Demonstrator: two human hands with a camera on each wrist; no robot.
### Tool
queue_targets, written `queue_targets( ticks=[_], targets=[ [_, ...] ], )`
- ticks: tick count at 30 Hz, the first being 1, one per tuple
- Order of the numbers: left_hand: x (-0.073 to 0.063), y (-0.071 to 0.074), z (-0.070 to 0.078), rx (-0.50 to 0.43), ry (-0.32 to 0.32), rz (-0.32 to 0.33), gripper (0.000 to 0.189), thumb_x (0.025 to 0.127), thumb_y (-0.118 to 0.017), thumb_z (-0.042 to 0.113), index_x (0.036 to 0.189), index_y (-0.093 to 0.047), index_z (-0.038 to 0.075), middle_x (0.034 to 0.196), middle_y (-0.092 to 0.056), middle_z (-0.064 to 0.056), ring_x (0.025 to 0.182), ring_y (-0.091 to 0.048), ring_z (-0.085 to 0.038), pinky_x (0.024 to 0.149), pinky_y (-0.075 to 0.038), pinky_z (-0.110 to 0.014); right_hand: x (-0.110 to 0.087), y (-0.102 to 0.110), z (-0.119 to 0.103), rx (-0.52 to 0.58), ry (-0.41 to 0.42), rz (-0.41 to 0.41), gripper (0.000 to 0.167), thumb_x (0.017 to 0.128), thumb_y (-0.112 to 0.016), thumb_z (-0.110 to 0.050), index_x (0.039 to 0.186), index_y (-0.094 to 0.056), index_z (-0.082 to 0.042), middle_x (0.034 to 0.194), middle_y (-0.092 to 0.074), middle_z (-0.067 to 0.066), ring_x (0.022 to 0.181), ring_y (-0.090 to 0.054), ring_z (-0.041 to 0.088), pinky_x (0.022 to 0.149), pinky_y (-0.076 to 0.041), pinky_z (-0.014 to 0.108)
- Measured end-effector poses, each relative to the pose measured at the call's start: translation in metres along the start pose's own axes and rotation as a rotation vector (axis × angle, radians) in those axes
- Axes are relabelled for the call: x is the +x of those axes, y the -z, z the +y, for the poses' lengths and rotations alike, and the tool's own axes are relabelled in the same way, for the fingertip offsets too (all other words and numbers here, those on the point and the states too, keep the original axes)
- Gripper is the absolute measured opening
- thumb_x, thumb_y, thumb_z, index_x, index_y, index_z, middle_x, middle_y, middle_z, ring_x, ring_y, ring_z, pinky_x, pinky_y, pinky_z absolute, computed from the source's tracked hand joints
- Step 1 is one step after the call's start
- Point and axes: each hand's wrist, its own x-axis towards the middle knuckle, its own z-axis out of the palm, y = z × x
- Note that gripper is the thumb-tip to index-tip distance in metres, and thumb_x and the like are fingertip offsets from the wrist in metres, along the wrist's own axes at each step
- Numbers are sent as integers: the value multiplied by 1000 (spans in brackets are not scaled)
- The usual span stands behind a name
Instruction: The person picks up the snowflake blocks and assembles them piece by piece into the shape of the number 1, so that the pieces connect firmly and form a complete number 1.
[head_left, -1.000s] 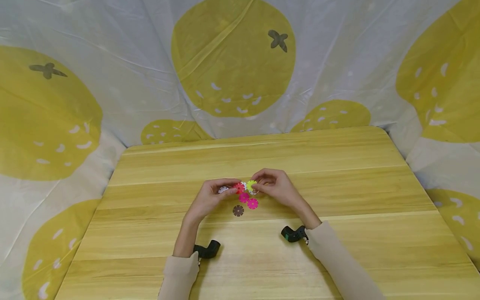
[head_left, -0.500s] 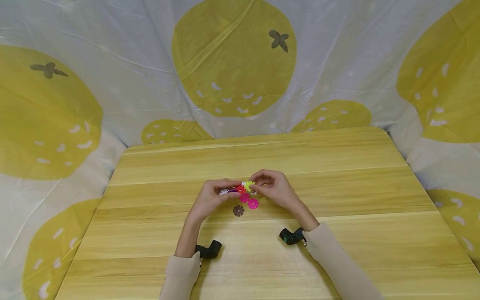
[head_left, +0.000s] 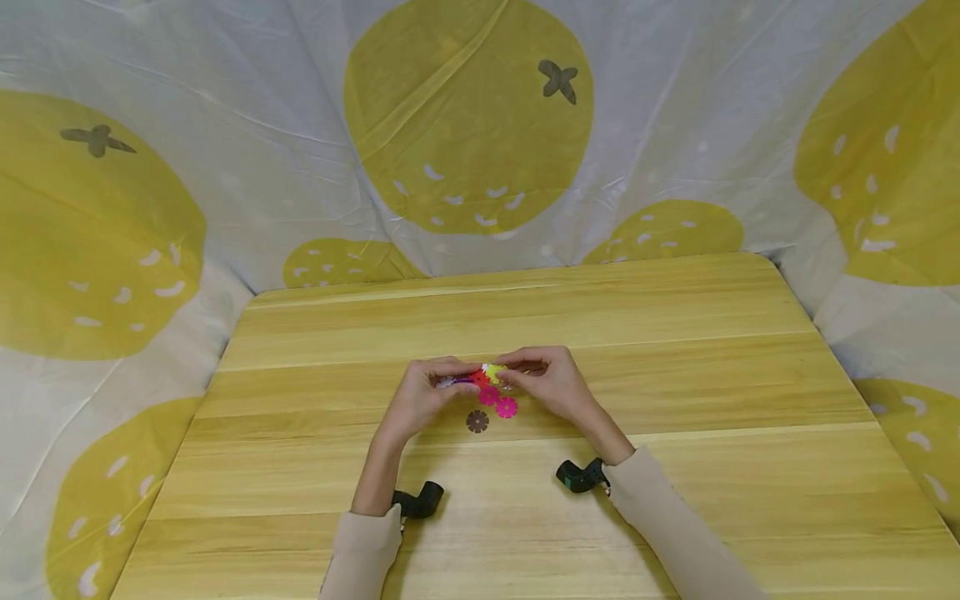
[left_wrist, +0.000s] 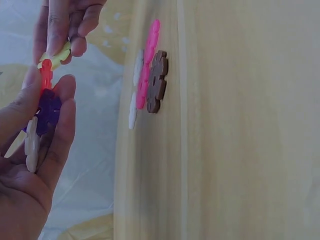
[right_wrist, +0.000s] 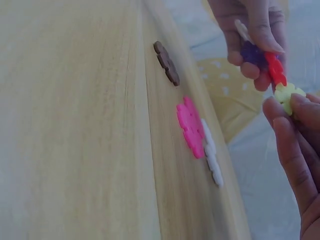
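Observation:
My left hand (head_left: 427, 398) grips a short chain of notched plastic snowflake discs above the table. In the left wrist view the chain runs from a white disc (left_wrist: 32, 145) through a purple disc (left_wrist: 48, 111) to a red disc (left_wrist: 46, 75). Thumb and fingers of my right hand (head_left: 551, 379) pinch a yellow disc (right_wrist: 286, 97), its edge meeting the free end of the red one. Both hands are close together, fingertips nearly touching. My right fingers cover part of the yellow disc.
Below the hands, two pink discs (head_left: 507, 407) and a brown disc (head_left: 477, 422) lie on the wooden table (head_left: 675, 350). White discs (right_wrist: 212, 155) lie beside the pink ones. A fruit-patterned curtain (head_left: 645, 108) hangs behind. Black wrist cameras (head_left: 579, 476) stick out from both sleeves.
My right hand has moved slightly left, bringing the yellow disc against the red one. The left hand has tilted its chain, so the red disc shows less face and the purple one appears.

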Motion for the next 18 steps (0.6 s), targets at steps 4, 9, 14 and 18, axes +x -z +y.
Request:
queue_targets(
  ticks=[4, 9, 14, 18],
  targets=[
    [0, 1, 1, -30, 13, -10, 28, 89, -80, 10, 116, -79, 2, 109, -78, -16, 92, -68, -14, 76, -59, -22, 0, -1, 0, 31, 22, 8, 17, 93, -76, -4, 109, -79, 2, 102, -78, 21, 86, -78, 36, 76, -64, 41],
    [0, 2, -1, -70, 27, -20, 27, 90, -79, 10, 116, -79, 2, 110, -78, -15, 94, -70, -14, 80, -61, -30, -1, -3, 1, 45, 31, 21, 16, 92, -77, -3, 106, -80, 2, 101, -78, 23, 83, -79, 33, 75, -64, 43],
    [-1, 3, -3, -115, 26, -25, 27, 91, -78, 11, 117, -78, 3, 112, -77, -17, 94, -70, -14, 83, -62, -34, -1, -5, 1, 70, 38, 41, 15, 91, -77, -1, 105, -80, 4, 99, -78, 24, 80, -79, 24, 75, -63, 50],
    [-2, 4, -4, -170, 36, -30, 27, 93, -76, 10, 118, -77, 1, 114, -75, -19, 97, -71, -15, 85, -61, -29, -1, -6, 1, 88, 29, 48, 15, 91, -76, 0, 105, -79, 5, 99, -78, 24, 80, -79, 19, 75, -62, 51]
  ],
)
